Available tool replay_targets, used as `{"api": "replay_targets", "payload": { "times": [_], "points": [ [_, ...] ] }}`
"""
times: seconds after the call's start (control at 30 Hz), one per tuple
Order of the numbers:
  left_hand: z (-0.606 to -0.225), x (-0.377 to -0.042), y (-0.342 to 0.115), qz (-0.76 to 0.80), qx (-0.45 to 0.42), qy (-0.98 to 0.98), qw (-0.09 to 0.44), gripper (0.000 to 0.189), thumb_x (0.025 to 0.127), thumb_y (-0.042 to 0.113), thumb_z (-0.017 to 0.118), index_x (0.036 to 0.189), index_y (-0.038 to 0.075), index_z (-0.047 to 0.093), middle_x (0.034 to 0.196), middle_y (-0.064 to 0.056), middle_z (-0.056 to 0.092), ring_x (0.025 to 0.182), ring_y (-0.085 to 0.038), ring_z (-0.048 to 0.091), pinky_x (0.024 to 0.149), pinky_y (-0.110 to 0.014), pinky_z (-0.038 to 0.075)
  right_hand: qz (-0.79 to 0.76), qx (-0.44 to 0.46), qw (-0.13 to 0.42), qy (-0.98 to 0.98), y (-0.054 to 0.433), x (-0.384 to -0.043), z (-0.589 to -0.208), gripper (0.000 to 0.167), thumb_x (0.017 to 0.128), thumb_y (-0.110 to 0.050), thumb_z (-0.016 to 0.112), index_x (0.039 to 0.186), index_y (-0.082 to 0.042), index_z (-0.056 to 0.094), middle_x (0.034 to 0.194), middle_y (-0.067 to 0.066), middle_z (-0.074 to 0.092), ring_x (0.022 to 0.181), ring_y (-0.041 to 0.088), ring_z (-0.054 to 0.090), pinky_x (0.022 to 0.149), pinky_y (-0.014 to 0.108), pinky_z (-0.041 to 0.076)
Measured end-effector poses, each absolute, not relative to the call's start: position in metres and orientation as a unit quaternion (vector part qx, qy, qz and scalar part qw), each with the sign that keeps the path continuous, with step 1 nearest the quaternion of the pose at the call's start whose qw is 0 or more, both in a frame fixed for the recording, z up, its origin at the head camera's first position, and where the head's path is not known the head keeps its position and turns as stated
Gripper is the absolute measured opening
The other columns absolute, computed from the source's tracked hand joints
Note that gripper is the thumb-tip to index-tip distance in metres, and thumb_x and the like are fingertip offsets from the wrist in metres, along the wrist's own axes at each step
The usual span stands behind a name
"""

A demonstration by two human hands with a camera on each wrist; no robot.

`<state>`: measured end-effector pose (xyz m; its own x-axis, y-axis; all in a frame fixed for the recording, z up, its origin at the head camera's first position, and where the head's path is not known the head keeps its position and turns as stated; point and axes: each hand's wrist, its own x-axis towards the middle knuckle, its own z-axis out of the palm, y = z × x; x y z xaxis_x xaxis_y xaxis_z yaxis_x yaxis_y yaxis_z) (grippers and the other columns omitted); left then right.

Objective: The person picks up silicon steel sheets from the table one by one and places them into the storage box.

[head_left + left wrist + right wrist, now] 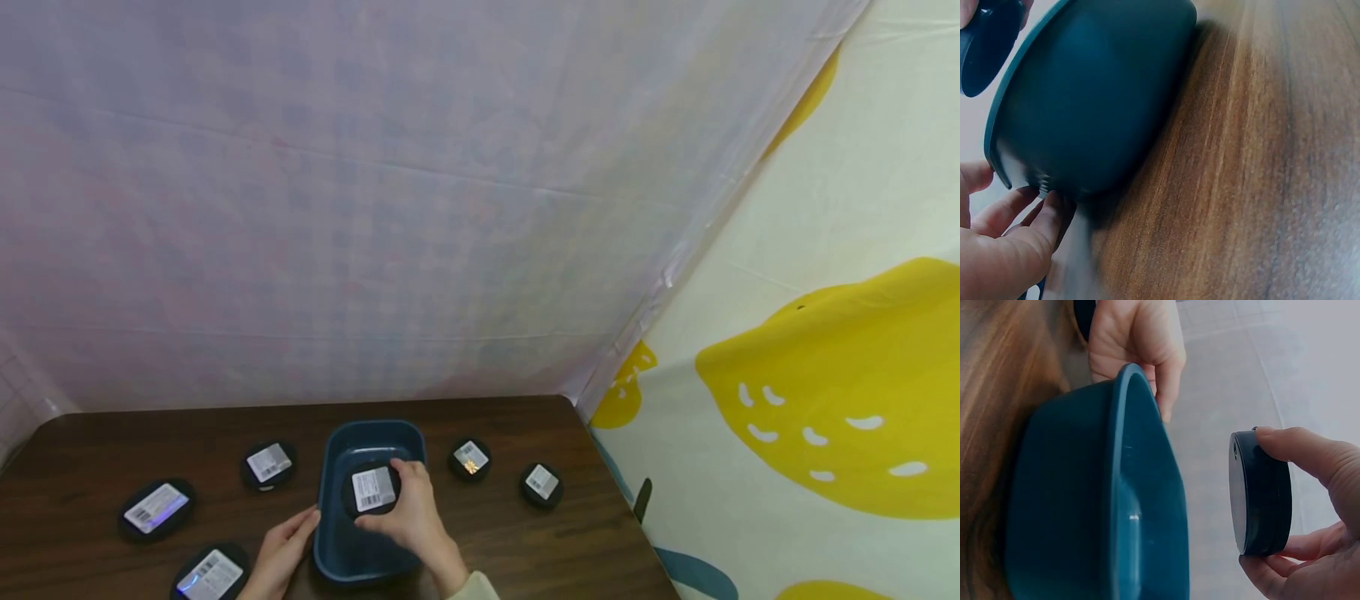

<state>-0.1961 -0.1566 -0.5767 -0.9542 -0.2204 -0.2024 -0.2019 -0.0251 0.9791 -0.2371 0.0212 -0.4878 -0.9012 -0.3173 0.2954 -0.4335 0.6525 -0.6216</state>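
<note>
A deep blue-green plastic basin (408,433) with rounded corners stands on the brown wooden table. My left hand (283,550) holds its left side; in the left wrist view the thumb lies at the rim and the fingers (1047,219) bend against the outer wall. Above the basin, my right hand (415,512) grips a flat round black case (375,490) with a white barcode label facing up. Thumb and fingers pinch it by its edge in the right wrist view, where the case (1266,494) is apart from the basin's rim.
Several similar round black cases with labels lie about the table (510,550). Left of the basin is one case (270,464), with another case (156,508) farther left. On the right lie two more, the nearer case (469,460) beside the basin. A pale curtain (337,208) hangs behind.
</note>
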Motion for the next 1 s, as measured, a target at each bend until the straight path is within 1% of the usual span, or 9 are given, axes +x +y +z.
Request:
{"api": "replay_targets", "payload": {
  "times": [0.17,0.57,0.77,1.0],
  "points": [
    [-0.577,-0.196,-0.156,-0.706,0.147,-0.692,0.012,0.052,0.099,0.021,0.047,0.130,-0.020,0.038,0.134,-0.033,0.041,0.082,0.020,0.045,0.075,-0.008,0.043,0.360,0.208,0.075,-0.906,0.021,-0.236,-0.493,0.081,0.051,-0.024,0.092,0.118,0.005,0.057,0.106,0.008,0.057,0.098,0.021,0.054,0.089,0.028,0.048],
    [-0.576,-0.196,-0.156,-0.707,0.152,-0.690,0.011,0.052,0.099,0.021,0.048,0.130,-0.019,0.039,0.134,-0.032,0.041,0.082,0.021,0.043,0.076,-0.008,0.043,0.354,0.199,0.054,-0.912,0.022,-0.232,-0.499,0.082,0.050,-0.024,0.092,0.118,0.004,0.056,0.106,0.007,0.055,0.098,0.021,0.054,0.089,0.029,0.048],
    [-0.576,-0.196,-0.157,-0.695,0.157,-0.702,0.002,0.053,0.099,0.024,0.047,0.131,-0.018,0.039,0.136,-0.031,0.040,0.082,0.023,0.040,0.084,-0.016,0.046,0.352,0.204,0.056,-0.912,0.023,-0.232,-0.504,0.082,0.050,-0.024,0.092,0.118,0.005,0.056,0.105,0.007,0.055,0.097,0.021,0.054,0.088,0.029,0.048],
    [-0.576,-0.196,-0.156,-0.702,0.159,-0.695,-0.001,0.053,0.099,0.023,0.047,0.132,-0.018,0.038,0.136,-0.031,0.039,0.081,0.022,0.042,0.087,-0.022,0.049,0.343,0.211,0.067,-0.913,0.025,-0.228,-0.511,0.080,0.049,-0.024,0.093,0.115,0.005,0.057,0.102,0.008,0.056,0.093,0.022,0.055,0.085,0.028,0.049]
  ]
}}
